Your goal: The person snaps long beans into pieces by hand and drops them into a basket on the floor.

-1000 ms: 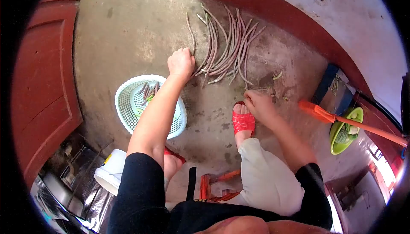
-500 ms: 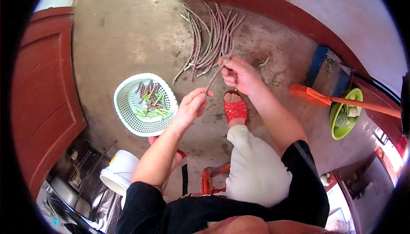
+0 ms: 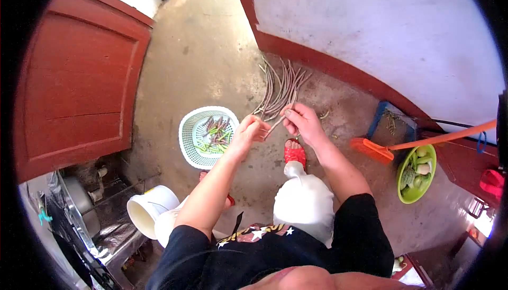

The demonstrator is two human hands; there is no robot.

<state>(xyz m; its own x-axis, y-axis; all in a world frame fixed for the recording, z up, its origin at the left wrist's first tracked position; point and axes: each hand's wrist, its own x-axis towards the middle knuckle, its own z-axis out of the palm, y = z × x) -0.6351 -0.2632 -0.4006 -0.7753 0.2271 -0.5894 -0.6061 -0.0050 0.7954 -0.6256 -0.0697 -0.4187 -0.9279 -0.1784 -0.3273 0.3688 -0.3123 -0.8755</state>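
Note:
Between my two hands runs one long purplish bean (image 3: 274,127), slanting up to the right. My left hand (image 3: 251,133) pinches its lower end, and my right hand (image 3: 302,121) is closed round it higher up. Past my hands, a loose bundle of long purple beans (image 3: 282,86) lies on the floor. Left of my left hand sits a pale blue plastic basket (image 3: 188,144) holding several short purple and green bean pieces (image 3: 216,132).
An orange broom (image 3: 374,149) and a green bowl of vegetables (image 3: 406,194) are at the right, near a blue-edged dustpan (image 3: 377,120). White buckets (image 3: 153,208) stand lower left. A red door (image 3: 79,78) is at the left.
My hands first were apart, the left near the bundle; they then came together over the floor with one bean between them. The view has since shifted, and my hands are now closer together.

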